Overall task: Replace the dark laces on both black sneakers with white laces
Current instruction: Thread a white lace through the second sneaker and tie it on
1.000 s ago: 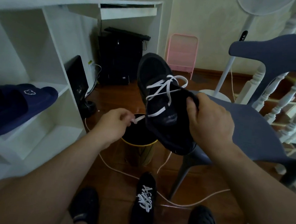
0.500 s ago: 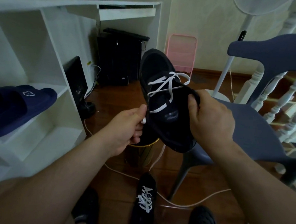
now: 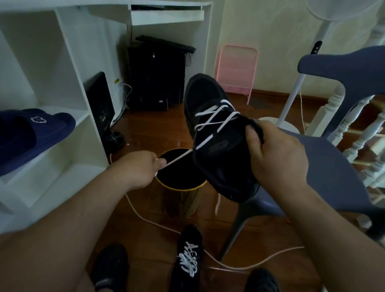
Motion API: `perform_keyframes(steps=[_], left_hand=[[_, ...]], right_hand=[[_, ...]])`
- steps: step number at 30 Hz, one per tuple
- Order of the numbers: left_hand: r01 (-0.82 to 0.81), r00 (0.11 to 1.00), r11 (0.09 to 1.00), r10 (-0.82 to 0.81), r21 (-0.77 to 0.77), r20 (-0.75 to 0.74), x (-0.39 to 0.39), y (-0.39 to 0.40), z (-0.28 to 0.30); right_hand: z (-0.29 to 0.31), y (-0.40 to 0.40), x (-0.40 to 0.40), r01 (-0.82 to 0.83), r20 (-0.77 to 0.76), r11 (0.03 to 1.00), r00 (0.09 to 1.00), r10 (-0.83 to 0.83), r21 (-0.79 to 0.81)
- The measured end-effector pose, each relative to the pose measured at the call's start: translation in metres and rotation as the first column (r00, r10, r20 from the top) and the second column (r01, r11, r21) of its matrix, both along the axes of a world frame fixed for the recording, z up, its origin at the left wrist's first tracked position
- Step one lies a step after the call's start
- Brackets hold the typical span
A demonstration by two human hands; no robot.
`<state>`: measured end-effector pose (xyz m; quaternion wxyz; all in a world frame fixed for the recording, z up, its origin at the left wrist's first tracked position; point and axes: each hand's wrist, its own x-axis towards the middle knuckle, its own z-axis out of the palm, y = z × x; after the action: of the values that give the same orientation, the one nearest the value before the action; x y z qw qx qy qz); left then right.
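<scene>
White lace (image 3: 209, 121) runs taut from the raised sneaker (image 3: 220, 136) to the left hand (image 3: 137, 168), which pinches its end above a bin (image 3: 180, 184). The right hand (image 3: 277, 154) grips the collar. Pulling unevenly could leave one end short; the other sneaker (image 3: 187, 263) sits laced on the floor.

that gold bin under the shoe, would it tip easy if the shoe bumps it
Probably. The gold bin looks tall, narrow and thin-walled, and what shows inside is only dark, so it may be light. The floor looks glossy, so it might slide instead. The sneaker hangs right over its rim.
</scene>
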<state>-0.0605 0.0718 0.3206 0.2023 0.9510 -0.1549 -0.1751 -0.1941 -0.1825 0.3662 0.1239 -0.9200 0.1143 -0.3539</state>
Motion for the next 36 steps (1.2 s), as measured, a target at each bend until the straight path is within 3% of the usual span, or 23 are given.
perform_keyframes(steps=[2,4,7,9,12,16,21,26,30,32,36], left_hand=[[-0.058,0.996,0.993,0.064,-0.108,0.06,0.001,0.002,0.004],[-0.153,0.977,0.938,0.191,-0.31,0.098,0.004,0.001,0.009],[-0.282,0.923,0.667,0.386,-0.69,-0.004,0.004,-0.004,0.022],[-0.213,0.922,0.529,0.386,-0.821,0.01,0.0,-0.006,0.03],[-0.052,0.949,0.462,0.298,-0.885,0.1,-0.015,-0.007,0.045],[0.12,0.963,0.506,0.15,-0.854,0.224,-0.033,-0.016,0.056],[0.17,0.972,0.545,0.045,-0.821,0.231,-0.05,-0.035,0.052],[0.308,0.948,0.594,-0.122,-0.743,0.295,-0.065,-0.039,0.053],[0.444,0.872,0.675,-0.176,-0.589,0.456,-0.072,-0.038,0.053],[0.442,0.873,0.693,-0.186,-0.569,0.451,-0.074,-0.04,0.055],[0.374,0.899,0.744,-0.145,-0.553,0.412,-0.077,-0.042,0.057]], right_hand=[[0.0,-0.002,0.001,-0.025,-0.016,0.999,1.0,0.026,0.029],[-0.001,-0.005,0.003,-0.045,-0.067,0.995,0.996,0.051,0.095],[0.0,-0.009,0.004,-0.049,-0.2,0.955,0.973,0.112,0.294],[0.001,-0.008,0.004,-0.057,-0.229,0.897,0.958,0.172,0.438],[0.002,-0.003,0.003,-0.06,-0.221,0.782,0.943,0.247,0.62],[0.003,0.004,0.001,-0.024,-0.252,0.601,0.894,0.37,0.799],[0.001,0.004,-0.001,0.005,-0.183,0.316,0.825,0.535,0.949],[0.0,0.004,-0.008,0.041,-0.151,0.193,0.786,0.6,0.98],[0.001,0.004,-0.012,0.04,-0.051,0.032,0.788,0.613,0.999],[0.003,0.004,-0.013,0.039,-0.012,-0.032,0.794,0.608,0.999],[0.004,0.003,-0.013,0.047,-0.03,-0.014,0.812,0.582,0.999]])
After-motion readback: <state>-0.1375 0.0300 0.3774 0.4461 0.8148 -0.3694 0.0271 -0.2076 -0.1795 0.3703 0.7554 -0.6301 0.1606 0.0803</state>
